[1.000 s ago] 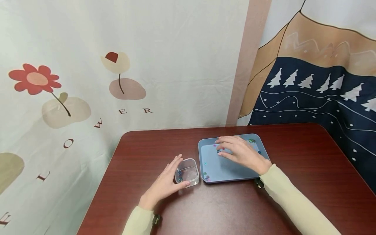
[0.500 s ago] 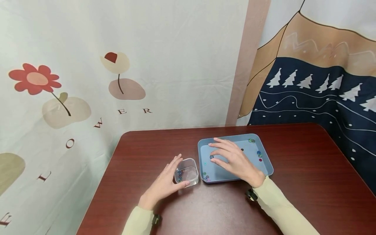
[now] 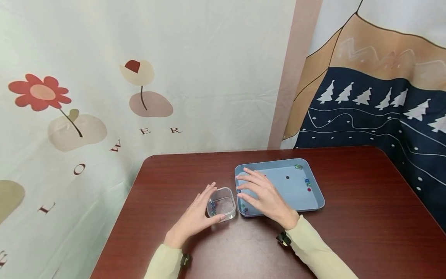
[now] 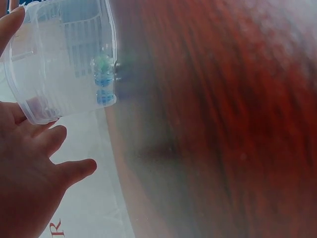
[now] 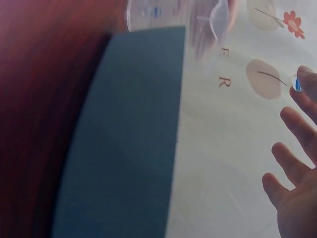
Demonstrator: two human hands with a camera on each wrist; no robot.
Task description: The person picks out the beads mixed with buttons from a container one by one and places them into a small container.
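1 blue-streaked marble is pinched; clear box stands beside blue tray.

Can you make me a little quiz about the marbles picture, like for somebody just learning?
1. True or false: the right hand pinches a glass marble.
2. What does the left hand hold?
A) a spoon
B) a clear plastic box
C) a pencil
3. Fill in the colour: the tray beside the box is ____.

Key:
1. True, as the right wrist view shows.
2. B.
3. Blue.
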